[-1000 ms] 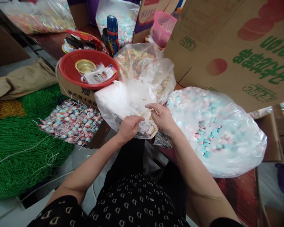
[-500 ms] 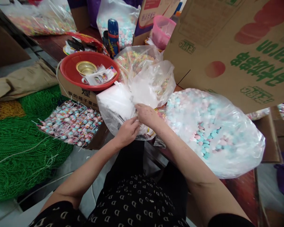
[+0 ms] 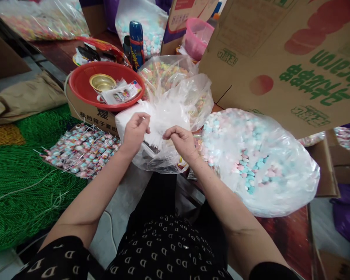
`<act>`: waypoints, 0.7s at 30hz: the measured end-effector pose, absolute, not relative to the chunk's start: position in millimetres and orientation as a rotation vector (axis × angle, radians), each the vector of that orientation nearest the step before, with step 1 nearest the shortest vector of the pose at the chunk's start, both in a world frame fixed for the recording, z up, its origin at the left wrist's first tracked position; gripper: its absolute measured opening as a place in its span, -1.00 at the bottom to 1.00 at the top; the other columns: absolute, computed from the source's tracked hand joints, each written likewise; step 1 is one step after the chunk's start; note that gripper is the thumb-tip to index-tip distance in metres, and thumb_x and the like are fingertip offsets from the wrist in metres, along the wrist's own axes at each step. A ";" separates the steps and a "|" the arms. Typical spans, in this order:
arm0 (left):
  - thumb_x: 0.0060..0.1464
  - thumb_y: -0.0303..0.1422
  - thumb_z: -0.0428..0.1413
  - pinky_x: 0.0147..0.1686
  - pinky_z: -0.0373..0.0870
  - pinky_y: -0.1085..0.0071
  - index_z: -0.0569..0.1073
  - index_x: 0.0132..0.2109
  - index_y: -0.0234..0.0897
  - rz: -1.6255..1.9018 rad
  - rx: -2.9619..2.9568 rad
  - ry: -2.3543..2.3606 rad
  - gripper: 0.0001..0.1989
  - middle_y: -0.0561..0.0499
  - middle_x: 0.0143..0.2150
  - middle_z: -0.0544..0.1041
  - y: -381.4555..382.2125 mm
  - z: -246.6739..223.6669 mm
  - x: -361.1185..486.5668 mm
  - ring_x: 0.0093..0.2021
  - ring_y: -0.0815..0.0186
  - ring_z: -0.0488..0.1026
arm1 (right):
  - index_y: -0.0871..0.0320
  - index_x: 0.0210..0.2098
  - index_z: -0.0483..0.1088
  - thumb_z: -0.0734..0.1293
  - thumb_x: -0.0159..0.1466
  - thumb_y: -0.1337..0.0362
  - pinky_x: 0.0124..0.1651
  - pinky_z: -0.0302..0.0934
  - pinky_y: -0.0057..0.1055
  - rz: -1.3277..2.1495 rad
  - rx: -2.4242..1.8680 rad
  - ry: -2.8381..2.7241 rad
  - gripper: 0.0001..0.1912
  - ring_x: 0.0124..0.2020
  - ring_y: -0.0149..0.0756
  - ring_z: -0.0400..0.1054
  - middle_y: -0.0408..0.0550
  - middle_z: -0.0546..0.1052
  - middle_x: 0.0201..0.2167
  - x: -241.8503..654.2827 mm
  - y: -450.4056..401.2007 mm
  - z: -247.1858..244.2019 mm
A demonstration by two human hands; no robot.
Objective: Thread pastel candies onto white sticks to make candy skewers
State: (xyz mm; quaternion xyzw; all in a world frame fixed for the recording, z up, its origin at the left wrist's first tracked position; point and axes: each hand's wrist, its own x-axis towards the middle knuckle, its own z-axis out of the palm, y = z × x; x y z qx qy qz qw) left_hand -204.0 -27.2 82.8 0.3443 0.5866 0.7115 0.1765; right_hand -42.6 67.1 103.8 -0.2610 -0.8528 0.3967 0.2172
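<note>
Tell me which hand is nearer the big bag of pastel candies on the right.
The right hand is nearer, close beside the left edge of the bag of pastel candies. The left hand is farther away, on the right hand's far side.

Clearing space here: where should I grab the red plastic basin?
Grip the rim of the red plastic basin from its left side, where it stands free; its right side crowds the clear bag of candy, and it sits on a cardboard box.
</note>
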 end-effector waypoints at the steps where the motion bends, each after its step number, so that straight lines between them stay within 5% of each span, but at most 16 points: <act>1: 0.22 -0.20 0.21 -0.37 0.42 0.46 0.49 -0.13 -0.16 2.109 0.960 1.626 -0.83 0.18 -0.49 0.38 -24.7 88.0 -207.5 -0.50 0.42 0.39 | 0.15 -0.14 0.63 0.10 0.29 0.48 0.15 0.44 -0.32 1.087 -0.732 -2.409 -0.53 -0.07 -0.28 0.60 -0.08 0.72 -0.17 -45.4 62.6 100.0; 4: 0.28 -0.23 0.22 -0.34 0.47 0.44 0.49 -0.05 -0.13 2.219 1.018 1.573 -0.84 0.13 -0.38 0.47 -19.0 109.5 -217.6 -0.45 0.41 0.45 | 0.14 0.04 0.62 0.13 0.31 0.51 0.28 0.35 -0.28 0.961 -0.689 -2.724 -0.49 0.10 -0.25 0.56 -0.03 0.70 0.04 -55.0 55.5 90.1; 7: 0.27 -0.28 0.26 -0.31 0.51 0.39 0.51 -0.02 -0.08 2.214 1.107 1.573 -0.84 0.08 -0.25 0.55 -16.5 128.2 -228.9 -0.42 0.39 0.48 | 0.19 0.32 0.45 0.20 0.36 0.45 0.44 0.17 0.02 0.621 -0.740 -2.992 -0.43 0.36 -0.02 0.37 0.18 0.49 0.36 -54.3 64.3 85.2; 12: 0.19 -0.42 0.28 -0.33 0.51 0.38 0.55 0.00 -0.07 2.191 1.196 1.544 -0.75 0.09 -0.28 0.54 -14.4 124.7 -247.3 -0.43 0.39 0.46 | 0.17 0.53 0.16 0.20 0.37 0.40 0.48 -0.09 0.37 0.202 -1.043 -3.014 -0.27 0.42 0.17 0.26 0.29 0.37 0.45 -32.3 99.4 87.4; 15: 0.18 -0.40 0.28 -0.30 0.53 0.41 0.52 0.03 -0.12 2.155 1.144 1.662 -0.72 0.07 -0.26 0.54 -14.2 107.7 -251.5 -0.36 0.37 0.50 | 0.15 0.49 0.23 0.23 0.37 0.38 0.46 -0.03 0.32 0.117 -1.054 -3.022 -0.31 0.36 0.19 0.34 0.27 0.49 0.35 -31.8 101.2 95.4; 18: 0.19 -0.37 0.26 -0.21 0.56 0.39 0.50 0.09 -0.16 2.102 1.128 1.776 -0.68 0.04 -0.22 0.54 -17.5 92.0 -248.5 -0.27 0.34 0.54 | 0.19 0.20 0.53 0.20 0.43 0.35 0.32 0.26 0.01 0.138 -1.017 -3.077 -0.56 0.18 0.10 0.50 0.29 0.62 0.15 -45.9 81.4 103.5; 21: 0.20 -0.34 0.23 -0.08 0.58 0.33 0.46 0.16 -0.18 2.007 1.180 1.822 -0.61 0.00 -0.15 0.56 -26.5 82.8 -243.1 -0.16 0.29 0.58 | 0.13 0.08 0.60 0.14 0.47 0.39 0.14 0.39 -0.23 0.245 -0.858 -3.144 -0.58 0.10 -0.04 0.56 0.19 0.65 0.10 -62.5 60.2 103.0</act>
